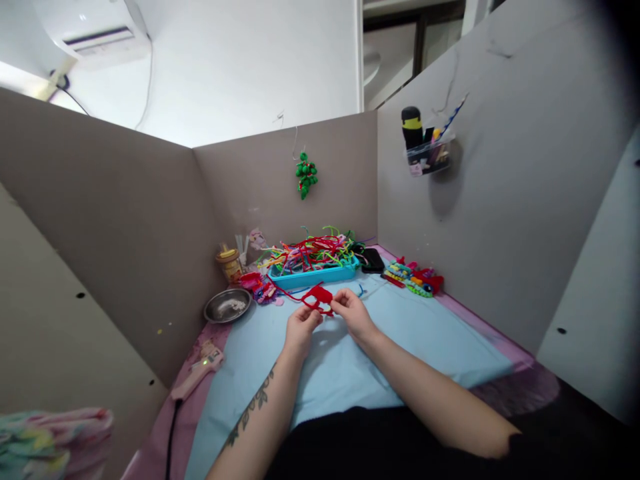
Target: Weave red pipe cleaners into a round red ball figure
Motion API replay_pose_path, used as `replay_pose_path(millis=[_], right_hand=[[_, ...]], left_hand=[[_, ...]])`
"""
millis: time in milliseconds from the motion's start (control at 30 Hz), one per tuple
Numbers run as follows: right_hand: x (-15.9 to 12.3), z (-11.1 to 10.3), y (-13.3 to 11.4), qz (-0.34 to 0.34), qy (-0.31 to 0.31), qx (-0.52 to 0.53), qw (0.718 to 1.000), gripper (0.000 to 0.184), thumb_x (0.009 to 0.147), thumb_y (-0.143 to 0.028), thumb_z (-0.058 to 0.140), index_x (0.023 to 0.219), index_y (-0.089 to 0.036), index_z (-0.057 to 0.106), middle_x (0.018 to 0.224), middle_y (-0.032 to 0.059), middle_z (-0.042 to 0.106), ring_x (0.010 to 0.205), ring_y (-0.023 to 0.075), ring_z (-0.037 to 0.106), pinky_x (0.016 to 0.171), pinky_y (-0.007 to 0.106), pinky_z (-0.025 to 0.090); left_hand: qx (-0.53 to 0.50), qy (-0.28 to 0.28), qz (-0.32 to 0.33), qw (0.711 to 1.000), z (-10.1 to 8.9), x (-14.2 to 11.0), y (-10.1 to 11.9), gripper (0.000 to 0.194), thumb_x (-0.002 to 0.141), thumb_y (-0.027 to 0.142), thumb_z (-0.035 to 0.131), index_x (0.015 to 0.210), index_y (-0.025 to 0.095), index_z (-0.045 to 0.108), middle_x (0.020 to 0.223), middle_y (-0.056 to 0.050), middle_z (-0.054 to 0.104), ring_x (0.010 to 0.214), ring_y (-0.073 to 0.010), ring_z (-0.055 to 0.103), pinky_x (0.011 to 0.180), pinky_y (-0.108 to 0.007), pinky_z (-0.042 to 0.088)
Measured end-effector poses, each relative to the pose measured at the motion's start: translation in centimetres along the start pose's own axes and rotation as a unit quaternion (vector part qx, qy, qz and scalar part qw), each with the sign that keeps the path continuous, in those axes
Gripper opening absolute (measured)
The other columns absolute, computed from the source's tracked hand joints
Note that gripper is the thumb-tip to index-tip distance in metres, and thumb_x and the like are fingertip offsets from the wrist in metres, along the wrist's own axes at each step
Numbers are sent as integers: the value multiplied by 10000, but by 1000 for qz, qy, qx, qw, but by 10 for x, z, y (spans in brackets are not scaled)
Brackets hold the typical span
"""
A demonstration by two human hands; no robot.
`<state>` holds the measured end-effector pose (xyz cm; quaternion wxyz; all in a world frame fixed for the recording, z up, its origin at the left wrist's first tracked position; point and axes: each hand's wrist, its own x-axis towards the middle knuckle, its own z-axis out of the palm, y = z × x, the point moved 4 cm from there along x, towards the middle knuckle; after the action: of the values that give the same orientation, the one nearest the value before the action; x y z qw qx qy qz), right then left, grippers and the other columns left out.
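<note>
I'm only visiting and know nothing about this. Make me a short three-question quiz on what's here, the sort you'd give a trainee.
1. True or false: the right hand is holding the pink corded tool.

2. Fill in: the metal bowl sits to the ____ of the blue tray, as the person sees it.

3. Which thing hangs against the middle partition?
a) a yellow cup
b) the green ornament
c) a black phone

Key:
1. False; it pinches the red piece.
2. Left.
3. b.

Black garment (345,443); dark leafy tattoo (259,399) along left forearm (277,407).
</note>
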<state>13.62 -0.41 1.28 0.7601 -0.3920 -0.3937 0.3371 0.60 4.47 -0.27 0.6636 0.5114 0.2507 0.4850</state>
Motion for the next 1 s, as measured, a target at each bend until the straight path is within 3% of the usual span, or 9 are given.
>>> replay_pose_path(millis=[200, 433, 833, 1000], right_hand=[[-2, 2, -2, -15, -5, -13, 1000, 219, 647, -279, 664, 697, -215, 460, 608, -53, 471, 559, 115, 433, 541, 239, 347], [-3, 4, -1, -41, -30, -53, 997, 198, 680, -293, 643, 699, -216, 462, 610, -48, 462, 554, 120, 431, 535, 246, 350], [-10, 6, -10, -86, -29, -113, 989, 162, 727, -283, 591, 676, -222, 449, 636, -34, 445, 579, 134, 426, 556, 260, 354], [-10, 6, -11, -91, -24, -119, 988, 140, 724, -254, 582, 683, -222, 452, 633, -38, 443, 578, 133, 425, 563, 261, 349]], left_hand=[[-14, 21, 3, 1000, -1, -1, 5, 339, 576, 341, 782, 823, 151, 648, 683, 3, 632, 591, -89, 556, 666, -252, 455], [-26, 15, 2, 1000, 2, -3, 7, 332, 569, 396, 775, 710, 166, 582, 712, 4, 608, 646, -99, 547, 691, -247, 441], [-21, -32, -26, 999, 5, -5, 8, 384, 633, 479, 721, 815, 198, 533, 795, 0, 606, 591, -72, 494, 486, -171, 318], [1, -43, -31, 999, 8, -4, 6, 414, 648, 501, 697, 847, 198, 498, 677, 16, 601, 528, -76, 485, 445, -174, 272]])
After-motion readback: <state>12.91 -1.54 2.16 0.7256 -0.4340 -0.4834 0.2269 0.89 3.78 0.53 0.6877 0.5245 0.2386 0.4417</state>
